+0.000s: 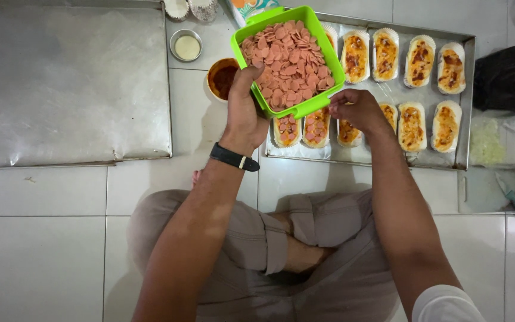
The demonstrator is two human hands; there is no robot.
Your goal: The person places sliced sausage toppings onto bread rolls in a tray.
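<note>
With the left hand gripping the green tub of sausage slices above the tray, the right hand, fingers pinched together, is topping the third bun; two are already covered and about nine are waiting.

Colourful orange-teal package behind green box.

An empty metal sheet lies on the white tiled floor beside a small steel cup and a teal-handled knife.
</note>
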